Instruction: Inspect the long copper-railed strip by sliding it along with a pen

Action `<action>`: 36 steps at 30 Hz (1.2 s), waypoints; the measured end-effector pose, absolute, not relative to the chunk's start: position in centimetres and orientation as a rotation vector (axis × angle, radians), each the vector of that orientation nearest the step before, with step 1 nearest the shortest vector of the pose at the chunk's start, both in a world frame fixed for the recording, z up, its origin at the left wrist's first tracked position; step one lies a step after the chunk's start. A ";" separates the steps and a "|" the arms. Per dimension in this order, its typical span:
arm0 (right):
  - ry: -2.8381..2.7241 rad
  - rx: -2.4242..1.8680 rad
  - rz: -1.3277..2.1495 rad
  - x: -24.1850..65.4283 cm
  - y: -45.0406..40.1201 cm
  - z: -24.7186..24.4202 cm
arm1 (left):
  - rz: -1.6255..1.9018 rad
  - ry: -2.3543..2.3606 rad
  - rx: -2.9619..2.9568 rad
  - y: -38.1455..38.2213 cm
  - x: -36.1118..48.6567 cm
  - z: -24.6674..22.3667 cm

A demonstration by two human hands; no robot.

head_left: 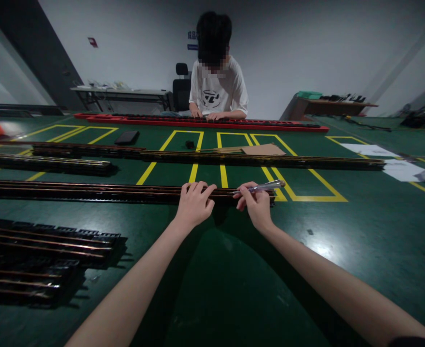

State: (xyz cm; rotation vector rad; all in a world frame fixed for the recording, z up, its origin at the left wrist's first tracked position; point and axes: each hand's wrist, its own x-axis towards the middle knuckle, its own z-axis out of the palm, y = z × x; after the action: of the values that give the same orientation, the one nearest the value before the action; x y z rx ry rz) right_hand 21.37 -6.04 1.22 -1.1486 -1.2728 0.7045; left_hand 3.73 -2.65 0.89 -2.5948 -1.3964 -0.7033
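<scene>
A long black rail (89, 190) with copper-coloured strips along it lies across the green table. My left hand (194, 205) is over it near its right end, the fingers bent across the top and the thumb on the near side. In my right hand (256, 205) is a slim screwdriver (266, 186) with a clear handle, pinched between thumb and fingers. Its thin tip points left, down at the rail; whether it touches cannot be made out. The rail's right end shows just beyond my right hand.
More black rails (53, 241) lie at the near left, and another long rail (270, 159) runs behind mine. Beyond are cardboard (265, 149), a dark flat case (127, 138) and white papers (402, 168). Across the table, a person (217, 86) works at a red rail (288, 125).
</scene>
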 end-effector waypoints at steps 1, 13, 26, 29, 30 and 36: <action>-1.271 -1.148 0.705 21.4 -6.0 1.2 | -0.709 -1.395 -2.587 -2.7 3.8 0.9; -1.262 -1.145 0.704 21.4 -5.9 1.1 | -0.717 -1.379 -2.522 -2.6 4.0 0.8; -1.292 -1.115 0.683 21.2 -6.2 1.2 | -0.744 -1.375 -2.463 -2.8 4.2 0.8; -1.267 -1.119 0.670 21.2 -6.2 1.2 | -0.750 -1.373 -2.463 -2.8 4.2 0.7; -1.252 -1.118 0.664 21.2 -6.2 1.2 | -0.752 -1.373 -2.465 -2.8 4.2 0.7; -1.209 -1.092 0.652 21.3 -6.1 1.0 | -0.734 -1.391 -2.458 -2.7 4.2 0.6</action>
State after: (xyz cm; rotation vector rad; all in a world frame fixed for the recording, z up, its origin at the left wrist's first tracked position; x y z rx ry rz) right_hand 21.26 -6.10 0.99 -1.0924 -1.2092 0.6522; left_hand 4.16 -2.70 0.58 -2.4578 -1.3910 -0.7337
